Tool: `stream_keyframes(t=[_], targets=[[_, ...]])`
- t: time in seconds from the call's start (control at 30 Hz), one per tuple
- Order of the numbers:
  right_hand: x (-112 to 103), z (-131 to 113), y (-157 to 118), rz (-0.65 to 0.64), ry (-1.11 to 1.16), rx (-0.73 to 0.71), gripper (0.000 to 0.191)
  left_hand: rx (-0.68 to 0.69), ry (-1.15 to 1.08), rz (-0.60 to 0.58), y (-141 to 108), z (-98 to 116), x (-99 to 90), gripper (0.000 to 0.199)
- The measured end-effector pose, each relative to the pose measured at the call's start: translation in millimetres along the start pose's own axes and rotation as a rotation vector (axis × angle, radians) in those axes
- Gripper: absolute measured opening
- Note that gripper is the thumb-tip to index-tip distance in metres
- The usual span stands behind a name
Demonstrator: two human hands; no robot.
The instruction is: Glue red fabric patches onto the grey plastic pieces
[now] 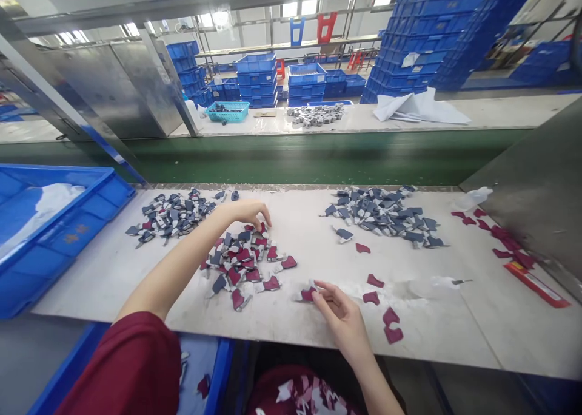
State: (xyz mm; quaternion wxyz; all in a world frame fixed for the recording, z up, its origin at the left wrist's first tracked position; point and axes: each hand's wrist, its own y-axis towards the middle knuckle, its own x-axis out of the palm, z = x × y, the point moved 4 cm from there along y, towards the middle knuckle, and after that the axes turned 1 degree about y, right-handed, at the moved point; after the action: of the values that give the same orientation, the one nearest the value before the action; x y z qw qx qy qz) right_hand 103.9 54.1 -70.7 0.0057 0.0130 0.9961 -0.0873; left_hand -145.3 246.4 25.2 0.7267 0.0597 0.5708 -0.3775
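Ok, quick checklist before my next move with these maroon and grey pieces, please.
1. Right hand at the loose maroon piece: ok, fingers touching it.
2. Firm grip on that piece: cannot tell.
3. Left hand clear of the mixed pile: not ok, fingertips at its edge.
4. Grey pile apart from the mixed pile: ok, gap between them.
5. Blue crate contents: cannot tell, white sheet inside.

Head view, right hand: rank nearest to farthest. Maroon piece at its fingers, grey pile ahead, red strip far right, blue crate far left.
1. maroon piece: at the fingers of the right hand, left of the palm.
2. grey pile: ahead, toward the table's far edge.
3. red strip: right, near the table's right end.
4. blue crate: far left, at the table's left end.
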Motion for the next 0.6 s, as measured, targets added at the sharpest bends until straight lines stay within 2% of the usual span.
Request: stream_keyframes(t=[0.2, 0.5, 0.6], targets=[[0, -1, 1, -0.018, -0.032, -0.001, 0.052, -0.008, -0.026, -0.115, 3, 1, 10.9, 0.028], [3, -5, -2, 0.003, -0.091, -0.013, 0.046, -0.116, 0.014, -0.139, 1, 4, 17.3, 0.033], [12, -3, -2, 0.011, -0.09, -0.007, 0.045, -0.16, 0.063, -0.155, 5, 10, 15.3, 0.033]])
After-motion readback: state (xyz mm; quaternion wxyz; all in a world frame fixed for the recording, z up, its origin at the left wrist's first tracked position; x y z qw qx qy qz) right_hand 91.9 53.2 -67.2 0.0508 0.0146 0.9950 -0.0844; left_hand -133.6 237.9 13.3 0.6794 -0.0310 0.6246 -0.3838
